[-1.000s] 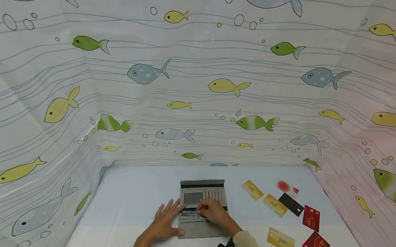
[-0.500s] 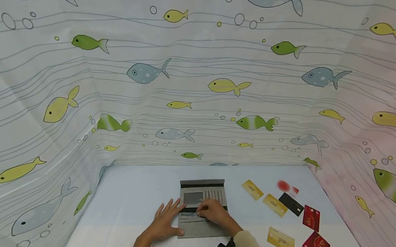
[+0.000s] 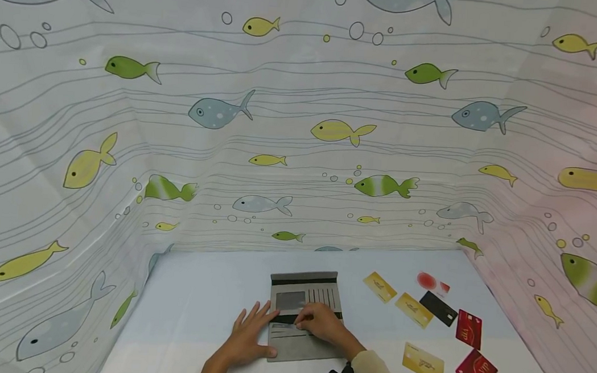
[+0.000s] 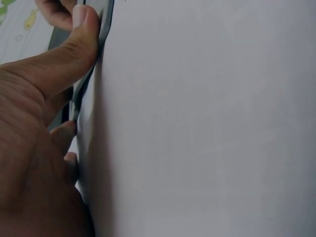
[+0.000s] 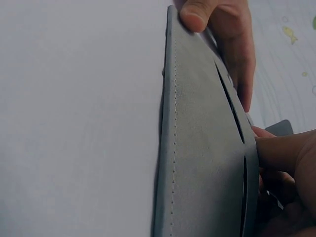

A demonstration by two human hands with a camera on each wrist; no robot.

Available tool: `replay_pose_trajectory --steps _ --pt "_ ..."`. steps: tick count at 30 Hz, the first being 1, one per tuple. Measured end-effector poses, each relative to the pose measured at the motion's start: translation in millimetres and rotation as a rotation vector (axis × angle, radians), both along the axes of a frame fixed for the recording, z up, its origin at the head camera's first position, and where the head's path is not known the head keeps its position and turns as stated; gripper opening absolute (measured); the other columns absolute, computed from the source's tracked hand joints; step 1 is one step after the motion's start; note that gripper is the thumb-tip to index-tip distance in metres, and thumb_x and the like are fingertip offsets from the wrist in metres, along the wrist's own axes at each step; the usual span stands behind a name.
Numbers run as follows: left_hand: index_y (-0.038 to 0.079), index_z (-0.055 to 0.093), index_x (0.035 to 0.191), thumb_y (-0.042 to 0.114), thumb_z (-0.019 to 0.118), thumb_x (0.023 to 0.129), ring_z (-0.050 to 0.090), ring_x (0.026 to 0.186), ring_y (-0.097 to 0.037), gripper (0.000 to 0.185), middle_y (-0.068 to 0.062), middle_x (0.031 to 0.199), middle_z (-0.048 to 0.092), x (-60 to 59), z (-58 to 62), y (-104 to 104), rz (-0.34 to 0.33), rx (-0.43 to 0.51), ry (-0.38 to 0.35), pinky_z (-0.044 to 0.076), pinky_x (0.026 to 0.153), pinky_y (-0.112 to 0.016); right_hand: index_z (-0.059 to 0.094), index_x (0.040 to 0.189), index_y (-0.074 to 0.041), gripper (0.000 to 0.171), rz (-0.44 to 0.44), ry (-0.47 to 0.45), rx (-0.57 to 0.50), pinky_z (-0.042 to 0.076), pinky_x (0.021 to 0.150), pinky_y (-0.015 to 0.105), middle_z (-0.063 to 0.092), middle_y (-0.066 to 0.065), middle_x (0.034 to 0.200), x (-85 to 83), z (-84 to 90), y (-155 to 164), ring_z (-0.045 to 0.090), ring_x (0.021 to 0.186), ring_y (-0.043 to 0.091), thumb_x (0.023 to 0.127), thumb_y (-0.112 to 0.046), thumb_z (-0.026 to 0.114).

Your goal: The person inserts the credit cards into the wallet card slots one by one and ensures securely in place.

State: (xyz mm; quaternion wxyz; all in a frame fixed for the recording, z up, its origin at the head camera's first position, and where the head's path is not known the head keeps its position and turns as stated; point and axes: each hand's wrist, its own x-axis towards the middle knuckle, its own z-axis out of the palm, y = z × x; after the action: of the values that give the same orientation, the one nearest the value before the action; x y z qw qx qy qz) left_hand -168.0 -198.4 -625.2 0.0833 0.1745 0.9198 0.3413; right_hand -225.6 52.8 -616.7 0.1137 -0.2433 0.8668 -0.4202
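A grey bifold wallet [image 3: 301, 351] lies opened flat on the white table, with card slots and a clear window pocket [image 3: 290, 300] in its upper half. My left hand [image 3: 248, 336] rests spread along its left edge, thumb on the lower panel; in the right wrist view this thumb [image 5: 194, 19] presses the wallet's corner. At a slot just below the fold, my right hand [image 3: 323, 323] has curled fingers pinching a clear, card-like strip [image 3: 282, 325], of which only a thin sliver shows. The right fingertips are largely hidden behind the wallet's edge in the right wrist view.
Right of the wallet lie gold cards [image 3: 380, 287], a black card [image 3: 439, 308], red VIP cards [image 3: 476, 372] and a white card with a red circle [image 3: 428, 281]. Fish-printed sheeting [image 3: 299, 181] encloses the table at the back and sides.
The clear strip showing above the slot has become thinner, sinking toward the lower panel under my right fingers. My left hand has stayed put. The head view has shifted slightly.
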Motion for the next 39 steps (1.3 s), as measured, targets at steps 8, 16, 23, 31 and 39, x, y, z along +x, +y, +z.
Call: replay_pose_trajectory --steps 8,16,23,31,39 --pt "0.019 0.041 0.153 0.054 0.079 0.074 0.012 0.152 -0.049 0.095 -0.018 0.165 0.023 -0.9 0.8 0.4 -0.003 -0.001 -0.018 -0.001 0.115 -0.071 0.08 0.081 -0.018 0.007 0.009 -0.014 -0.018 0.045 0.064 0.018 0.068 -0.01 0.082 -1.8 0.6 0.5 0.055 0.078 -0.001 0.083 -0.012 0.08" --pt "0.02 0.04 0.153 0.053 0.08 0.073 0.012 0.152 -0.049 0.095 -0.018 0.165 0.023 -0.8 0.2 0.2 -0.002 -0.004 -0.015 -0.001 0.115 -0.071 0.08 0.079 -0.018 0.006 0.005 -0.017 -0.01 0.044 0.062 0.018 0.066 -0.012 0.08 -3.3 -0.8 -0.3 0.052 0.073 -0.002 0.082 -0.013 0.08" --pt "0.019 0.041 0.153 0.054 0.079 0.073 0.013 0.151 -0.049 0.096 -0.018 0.165 0.024 -1.0 0.5 0.5 -0.002 -0.01 -0.015 0.0 0.115 -0.071 0.08 0.079 -0.017 0.006 0.015 -0.029 -0.008 0.043 0.062 0.018 0.065 -0.011 0.079 -4.3 -1.4 -0.4 0.051 0.072 -0.001 0.081 -0.012 0.081" --pt "0.019 0.041 0.153 0.052 0.08 0.073 0.012 0.152 -0.05 0.096 -0.018 0.165 0.023 -0.3 2.3 0.8 0.0 0.002 -0.023 -0.002 0.115 -0.071 0.079 0.08 -0.012 0.007 0.012 -0.028 0.006 0.044 0.063 0.018 0.064 -0.013 0.079 -4.3 -2.0 -0.7 0.052 0.073 -0.001 0.083 -0.018 0.08" --pt "0.019 0.041 0.153 0.051 0.081 0.073 0.011 0.152 -0.05 0.095 -0.019 0.165 0.023 -0.1 1.6 1.1 0.002 0.012 -0.023 -0.002 0.115 -0.071 0.079 0.08 -0.017 0.005 0.011 -0.032 0.016 0.044 0.062 0.019 0.064 -0.012 0.082 -3.8 -2.9 0.3 0.051 0.073 -0.001 0.085 -0.015 0.078"
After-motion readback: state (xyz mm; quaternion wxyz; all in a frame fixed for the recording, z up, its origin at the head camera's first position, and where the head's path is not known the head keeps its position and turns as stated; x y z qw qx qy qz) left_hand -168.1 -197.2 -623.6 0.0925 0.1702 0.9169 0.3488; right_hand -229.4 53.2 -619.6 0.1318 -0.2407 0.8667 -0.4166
